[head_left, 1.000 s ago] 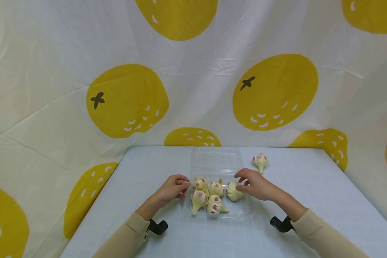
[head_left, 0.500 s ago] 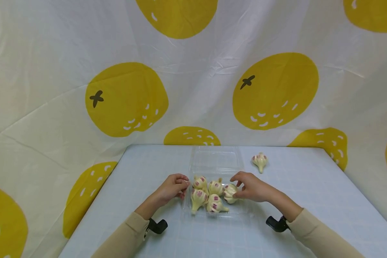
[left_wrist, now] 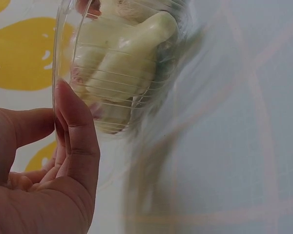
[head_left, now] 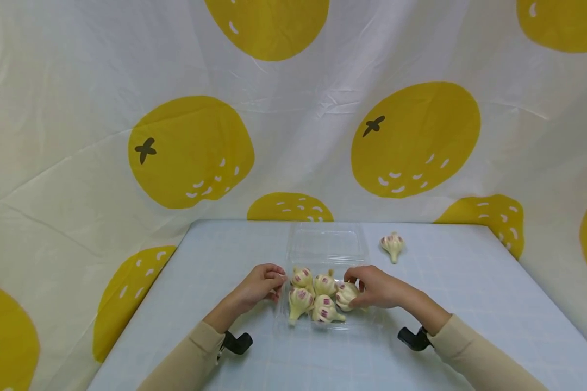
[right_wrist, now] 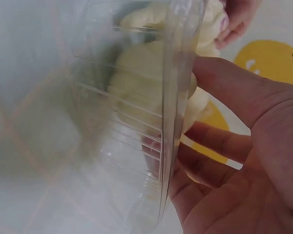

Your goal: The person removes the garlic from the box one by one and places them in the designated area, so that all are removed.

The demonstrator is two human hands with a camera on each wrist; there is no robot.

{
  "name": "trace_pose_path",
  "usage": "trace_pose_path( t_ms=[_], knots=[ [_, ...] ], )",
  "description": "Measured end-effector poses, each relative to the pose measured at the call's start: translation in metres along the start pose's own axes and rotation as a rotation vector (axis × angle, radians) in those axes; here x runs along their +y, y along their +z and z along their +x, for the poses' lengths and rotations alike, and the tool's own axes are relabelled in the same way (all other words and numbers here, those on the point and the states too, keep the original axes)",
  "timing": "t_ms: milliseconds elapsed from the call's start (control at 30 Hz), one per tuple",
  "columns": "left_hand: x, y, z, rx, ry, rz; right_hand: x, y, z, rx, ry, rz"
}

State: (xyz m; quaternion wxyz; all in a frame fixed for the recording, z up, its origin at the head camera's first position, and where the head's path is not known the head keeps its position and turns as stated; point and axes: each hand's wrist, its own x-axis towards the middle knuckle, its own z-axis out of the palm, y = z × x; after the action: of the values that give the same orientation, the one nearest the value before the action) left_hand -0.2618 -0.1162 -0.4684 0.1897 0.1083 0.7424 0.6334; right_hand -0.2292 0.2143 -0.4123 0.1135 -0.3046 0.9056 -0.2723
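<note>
A clear plastic box (head_left: 362, 324) holds several cream garlic bulbs with purple marks, among them one (head_left: 300, 300) at its near left. My left hand (head_left: 262, 285) pinches the box's left rim; in the left wrist view thumb and forefinger of that hand (left_wrist: 53, 161) meet on the clear edge (left_wrist: 61, 58). At the box's right side my right hand (head_left: 379, 288) has thumb and fingers curled round the rightmost bulb (head_left: 344, 296). The right wrist view shows this hand (right_wrist: 254, 156) reaching over the rim, the bulb (right_wrist: 136, 83) seen partly through the clear wall.
The box's clear lid (head_left: 328, 243) lies folded back behind it. Another garlic bulb (head_left: 393, 245) lies on the pale checked tablecloth (head_left: 469, 282), right of the lid. A curtain (head_left: 303, 136) with yellow fruit prints hangs behind the table.
My right hand has moved left with the rightmost bulb, which now sits closer to the other bulbs in the box. The left hand has stayed at the rim.
</note>
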Motion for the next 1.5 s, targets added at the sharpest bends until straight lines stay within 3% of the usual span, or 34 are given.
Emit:
trace_pose_path(
  t_ms=[367, 567, 967, 1267, 1500],
  knots=[
    [0.000, -0.003, 0.000, -0.004, -0.001, 0.003, -0.001, 0.003, 0.002, -0.035, -0.030, -0.006],
    [-0.001, -0.002, -0.002, -0.004, -0.003, 0.007, 0.001, 0.003, -0.001, -0.014, -0.064, -0.026],
    [-0.002, -0.003, -0.002, -0.001, 0.000, 0.009, 0.009, -0.003, -0.010, 0.214, -0.083, 0.053],
    [-0.001, -0.002, -0.001, -0.005, -0.001, 0.008, 0.014, -0.006, -0.014, 0.357, 0.013, 0.121],
    [0.000, -0.001, -0.001, -0.014, 0.005, 0.014, 0.025, -0.011, -0.020, 0.416, 0.067, 0.147]
  ],
)
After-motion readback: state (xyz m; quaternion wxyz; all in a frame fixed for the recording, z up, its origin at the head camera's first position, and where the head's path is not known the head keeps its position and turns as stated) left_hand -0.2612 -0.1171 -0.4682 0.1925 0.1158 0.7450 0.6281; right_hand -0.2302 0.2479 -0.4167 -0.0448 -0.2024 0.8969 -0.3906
